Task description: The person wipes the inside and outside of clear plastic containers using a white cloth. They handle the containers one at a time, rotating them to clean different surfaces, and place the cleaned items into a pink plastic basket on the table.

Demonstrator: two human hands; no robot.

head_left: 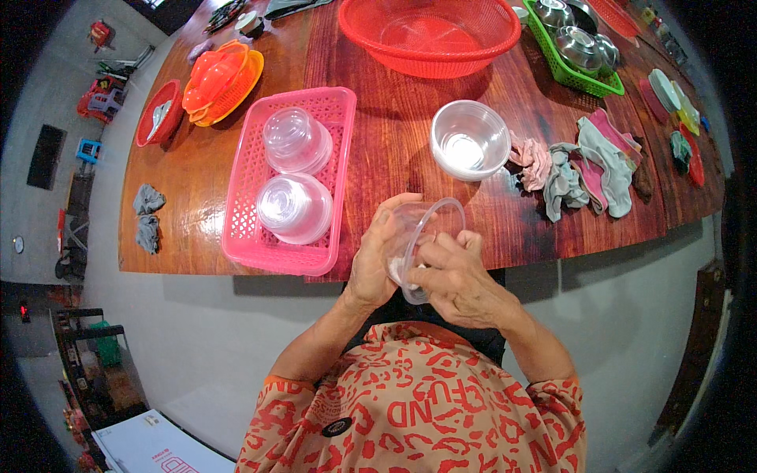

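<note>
Close to my body, just past the table's front edge, I hold a clear plastic bowl (pixel 408 224) tipped on its side, its mouth facing right. My left hand (pixel 367 268) is wrapped round the outside of it. My right hand (pixel 467 285) reaches in over the rim with its fingers bent against the inner wall. Something small and whitish shows by those fingertips, too hidden to name. Beyond the hands, a stack of clear bowls (pixel 471 142) stands upright on the table. To the left, a pink plastic basket (pixel 236 229) carries two upside-down stacks of clear bowls (pixel 296 209).
A large red basin (pixel 430 59) stands at the back. Crumpled cloths (pixel 603 169) lie at the right, below a green basket (pixel 568 77) of metal bowls. Orange and red baskets (pixel 221 83) sit far left, near two small grey rags (pixel 147 217).
</note>
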